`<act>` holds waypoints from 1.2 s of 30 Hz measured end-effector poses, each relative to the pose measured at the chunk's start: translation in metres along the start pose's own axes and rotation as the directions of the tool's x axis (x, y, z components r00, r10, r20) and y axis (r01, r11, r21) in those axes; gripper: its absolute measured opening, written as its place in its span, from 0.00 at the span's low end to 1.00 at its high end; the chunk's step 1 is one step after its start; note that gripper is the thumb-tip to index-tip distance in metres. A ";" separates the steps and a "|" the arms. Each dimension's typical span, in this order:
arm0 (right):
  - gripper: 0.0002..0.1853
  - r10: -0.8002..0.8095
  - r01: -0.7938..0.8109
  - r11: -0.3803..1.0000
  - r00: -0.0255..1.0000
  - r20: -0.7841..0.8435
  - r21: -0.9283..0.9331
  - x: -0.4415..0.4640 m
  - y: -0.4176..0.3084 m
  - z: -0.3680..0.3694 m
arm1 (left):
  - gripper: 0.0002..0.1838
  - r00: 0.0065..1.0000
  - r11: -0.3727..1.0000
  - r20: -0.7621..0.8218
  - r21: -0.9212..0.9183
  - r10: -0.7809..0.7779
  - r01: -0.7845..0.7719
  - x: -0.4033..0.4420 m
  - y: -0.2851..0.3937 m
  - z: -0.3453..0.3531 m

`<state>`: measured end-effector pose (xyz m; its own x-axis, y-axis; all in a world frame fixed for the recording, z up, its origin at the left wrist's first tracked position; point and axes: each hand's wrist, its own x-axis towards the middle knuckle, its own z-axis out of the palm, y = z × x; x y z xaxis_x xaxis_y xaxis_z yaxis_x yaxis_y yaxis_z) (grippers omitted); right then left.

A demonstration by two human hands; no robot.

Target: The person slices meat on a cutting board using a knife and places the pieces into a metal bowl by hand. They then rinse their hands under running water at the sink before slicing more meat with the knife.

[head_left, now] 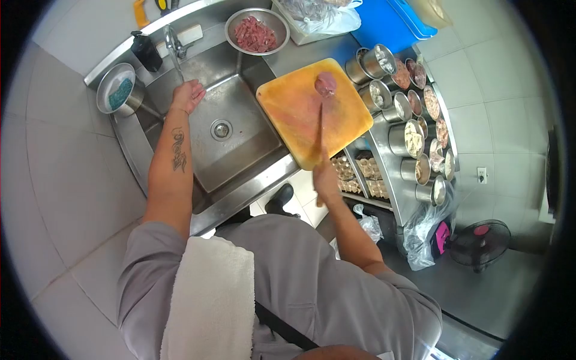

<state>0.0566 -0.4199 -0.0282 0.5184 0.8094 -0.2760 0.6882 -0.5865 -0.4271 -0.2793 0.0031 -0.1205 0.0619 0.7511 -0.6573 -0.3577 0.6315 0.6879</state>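
Note:
Under the faucet point(174, 47), at the left of the sink point(210, 156), my left hand point(188, 96) is held with its fingers apart and nothing in it. My right hand point(325, 179) is closed around the handle of a knife point(321, 129). The blade lies over the yellow cutting board point(288, 108), its tip close to a small piece of raw meat point(325, 84) near the board's far edge. The board rests across the sink's right side.
A metal bowl of cut meat point(255, 34) stands behind the sink. Several metal containers point(407, 138) of food line the right counter. A pot with a blue-green scrubber point(120, 93) and a black bottle point(146, 51) are at the left. A blue box point(390, 24) sits at the back.

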 end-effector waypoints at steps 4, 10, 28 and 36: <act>0.42 -0.191 0.182 0.977 0.979 0.075 0.109 0.005 -0.062 0.056 | 0.23 0.999 0.998 0.026 -0.068 0.019 -0.018 -0.004 -0.005 0.000; 0.43 -0.155 0.121 0.959 0.981 0.118 0.257 0.019 -0.069 -0.002 | 0.25 0.999 0.998 0.034 -0.051 0.024 -0.022 0.004 -0.003 -0.001; 0.22 -0.293 -0.500 0.606 0.583 0.758 0.619 0.157 -0.241 0.135 | 0.31 0.737 0.467 0.161 0.681 0.656 -0.564 -0.083 -0.058 -0.032; 0.15 -0.440 -0.545 0.534 0.474 0.763 0.646 0.189 -0.282 0.161 | 0.28 0.602 0.216 0.498 0.631 0.624 -0.745 -0.081 -0.056 -0.063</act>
<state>-0.1210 -0.0969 -0.0987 -0.4443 0.6652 -0.6001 -0.2426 -0.7341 -0.6342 -0.3225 -0.1055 -0.1248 0.2779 0.9423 0.1868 0.4643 -0.3020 0.8326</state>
